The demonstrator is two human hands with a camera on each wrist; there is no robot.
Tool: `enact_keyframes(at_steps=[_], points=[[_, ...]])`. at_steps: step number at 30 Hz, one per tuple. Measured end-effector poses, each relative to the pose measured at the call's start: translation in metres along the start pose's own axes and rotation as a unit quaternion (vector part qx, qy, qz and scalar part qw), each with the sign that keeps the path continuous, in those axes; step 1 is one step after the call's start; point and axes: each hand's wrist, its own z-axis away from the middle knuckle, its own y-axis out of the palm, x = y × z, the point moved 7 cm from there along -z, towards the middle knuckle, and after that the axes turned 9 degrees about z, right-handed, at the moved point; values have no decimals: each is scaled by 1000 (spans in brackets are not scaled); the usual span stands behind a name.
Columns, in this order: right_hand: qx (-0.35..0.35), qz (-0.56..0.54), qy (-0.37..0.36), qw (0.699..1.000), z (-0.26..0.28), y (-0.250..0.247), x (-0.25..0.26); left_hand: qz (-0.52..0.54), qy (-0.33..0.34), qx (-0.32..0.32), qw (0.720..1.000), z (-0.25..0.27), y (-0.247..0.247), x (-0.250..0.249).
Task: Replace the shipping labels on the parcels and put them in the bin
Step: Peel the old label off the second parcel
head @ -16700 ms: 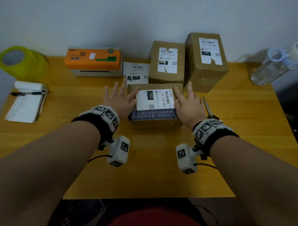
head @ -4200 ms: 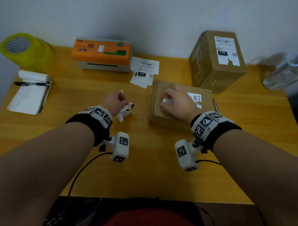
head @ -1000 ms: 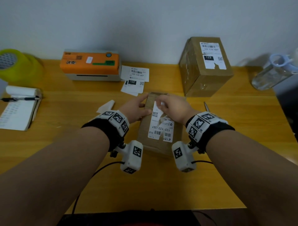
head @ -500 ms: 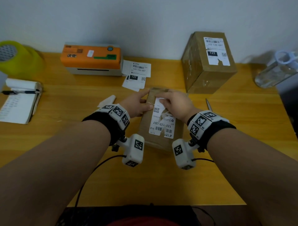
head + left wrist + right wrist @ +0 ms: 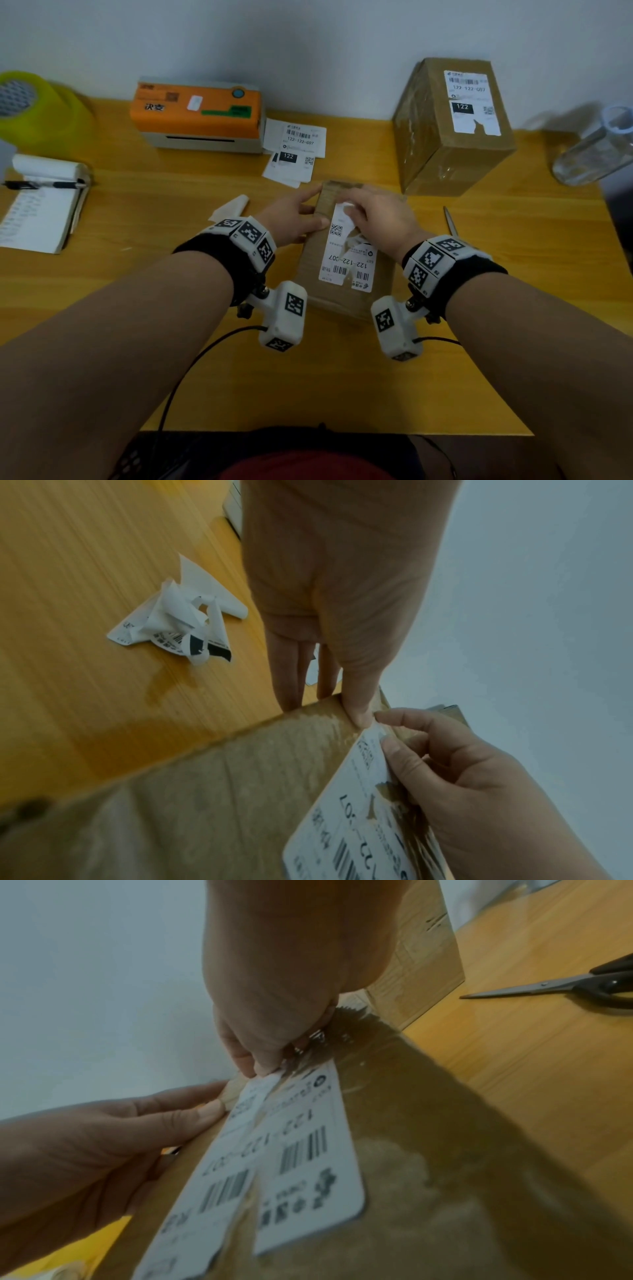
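Note:
A brown parcel (image 5: pixel 383 274) lies lengthwise at the table's middle, with a torn white label (image 5: pixel 346 263) on top. My left hand (image 5: pixel 308 212) grips its left edge, thumb on top and fingers down the side (image 5: pixel 291 669). My right hand (image 5: pixel 352 212) pinches the far end of a split strip of the label (image 5: pixel 253 1096), which curls up off the cardboard (image 5: pixel 369 750). A second, taller parcel (image 5: pixel 445 161) with a torn label (image 5: pixel 471 102) stands at the back right.
An orange label printer (image 5: pixel 198 113) sits at the back, with fresh labels (image 5: pixel 294 150) beside it. Crumpled label scraps (image 5: pixel 178 626) lie left of my hand. Scissors (image 5: pixel 565 985) lie to the right. A notepad (image 5: pixel 41 212), a yellow-green container (image 5: pixel 37 106) and a bottle (image 5: pixel 596 150) stand at the edges.
Since 4 s ago the parcel has been turned lengthwise and my left hand has dropped the scraps. In the last second my right hand has stayed pinched on the label's far end.

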Motion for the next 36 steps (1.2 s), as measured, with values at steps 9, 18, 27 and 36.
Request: enact_keyframes(at_steps=[9, 18, 27, 36], points=[[24, 11, 17, 999, -13, -2, 5, -10, 10, -15, 1000, 1, -1, -1], [18, 19, 11, 1000, -13, 0, 7, -31, 14, -31, 999, 0, 0, -1], [38, -55, 6, 998, -8, -4, -4, -25, 6, -19, 999, 1, 2, -1], [63, -18, 9, 998, -20, -9, 11, -232, 73, -29, 970, 7, 6, -19]])
